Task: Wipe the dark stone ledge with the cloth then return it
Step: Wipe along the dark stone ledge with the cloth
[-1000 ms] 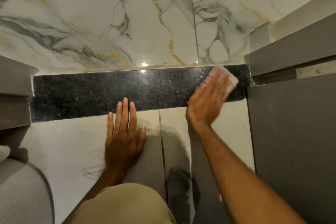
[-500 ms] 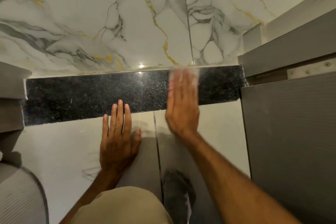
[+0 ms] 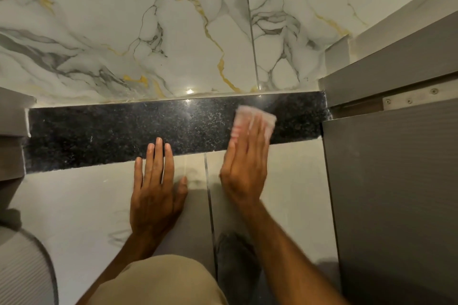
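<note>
The right hand lies flat and open, with the fingers stretched forward and close together, and it presses a pale cloth with pinkish stripes down on the dark stone ledge. The fingers do not curl around the cloth; it is only held under the fingertips, and its far edge shows beyond them, blurred. The cloth sits on the right part of the ledge, near but not touching the grey cabinet that closes the ledge on that side. The left hand is also open and flat, holds nothing, and rests on the light tile surface below the ledge; its three longest fingertips reach over the front edge of the dark stone. The two hands are near each other, with a dark tile joint between them. Behind the ledge the marble wall with gold and grey veins rises directly from its back edge. To the left of the hands the ledge is bare as far as a grey block at its left end.
</note>
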Action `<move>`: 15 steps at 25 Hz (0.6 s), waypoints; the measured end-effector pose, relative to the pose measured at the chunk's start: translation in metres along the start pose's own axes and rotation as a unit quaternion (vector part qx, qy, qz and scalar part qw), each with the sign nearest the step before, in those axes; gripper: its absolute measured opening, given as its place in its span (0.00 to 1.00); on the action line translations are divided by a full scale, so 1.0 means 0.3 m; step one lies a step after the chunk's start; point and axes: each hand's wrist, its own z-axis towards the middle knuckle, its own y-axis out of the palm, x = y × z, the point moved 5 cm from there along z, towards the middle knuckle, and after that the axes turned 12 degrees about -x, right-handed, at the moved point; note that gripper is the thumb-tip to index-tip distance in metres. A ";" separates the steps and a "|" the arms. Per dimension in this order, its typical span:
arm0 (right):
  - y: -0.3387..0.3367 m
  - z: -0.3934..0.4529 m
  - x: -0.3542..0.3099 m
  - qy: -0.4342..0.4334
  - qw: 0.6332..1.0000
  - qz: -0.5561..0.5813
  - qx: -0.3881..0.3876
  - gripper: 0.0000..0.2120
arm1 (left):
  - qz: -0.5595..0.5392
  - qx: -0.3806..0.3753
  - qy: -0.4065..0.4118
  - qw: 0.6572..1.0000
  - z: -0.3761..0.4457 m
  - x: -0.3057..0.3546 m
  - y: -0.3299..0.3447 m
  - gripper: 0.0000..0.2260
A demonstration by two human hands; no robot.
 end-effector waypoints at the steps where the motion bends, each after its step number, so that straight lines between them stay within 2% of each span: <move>1: 0.011 -0.049 0.027 0.018 1.000 0.004 0.011 0.31 | 0.002 0.001 0.001 1.000 -0.002 0.000 -0.003 0.33; 5: -0.109 0.237 0.229 0.186 0.981 0.049 0.033 0.32 | -0.003 -0.006 0.008 1.000 0.008 -0.014 0.011 0.33; 7: -0.127 0.305 0.260 0.217 0.974 0.055 0.042 0.32 | 0.005 -0.007 0.006 1.000 0.006 -0.014 0.015 0.33; 9: -0.067 0.151 0.192 0.205 0.977 0.039 0.053 0.31 | 0.004 -0.010 0.004 1.000 0.005 -0.002 0.000 0.32; 12: 0.014 -0.110 0.119 0.114 0.993 0.019 0.015 0.32 | 0.009 -0.024 -0.005 1.000 0.004 0.007 -0.017 0.32; 13: 0.021 -0.088 0.107 0.090 0.996 0.018 0.002 0.32 | 0.007 -0.026 -0.005 1.000 0.005 0.008 -0.021 0.32; 15: 0.013 0.046 0.056 0.105 0.993 0.041 0.022 0.33 | 0.005 -0.029 -0.009 1.000 0.012 0.004 -0.016 0.32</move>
